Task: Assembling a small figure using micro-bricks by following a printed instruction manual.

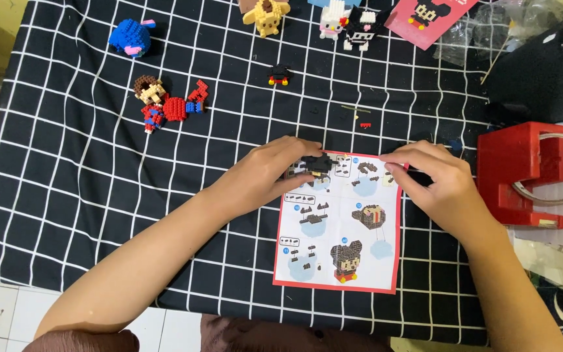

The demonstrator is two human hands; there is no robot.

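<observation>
My left hand (270, 171) rests at the top left corner of an instruction sheet (340, 241) and grips a small black and brown brick build (316, 164). My right hand (433, 179) lies on the sheet's top right corner with its fingers pinched together; whether a tiny piece sits between them I cannot tell. The sheet has a red border and pictures of building steps. It lies on a black cloth with a white grid (86, 169).
Finished brick figures stand at the back: a blue one (130, 36), a red and brown one (164, 104), a yellow one (266, 14), a white one (332, 19). A small black and red part (280, 75) and loose bits (363, 120) lie nearby. A red tape dispenser (522, 173) stands right.
</observation>
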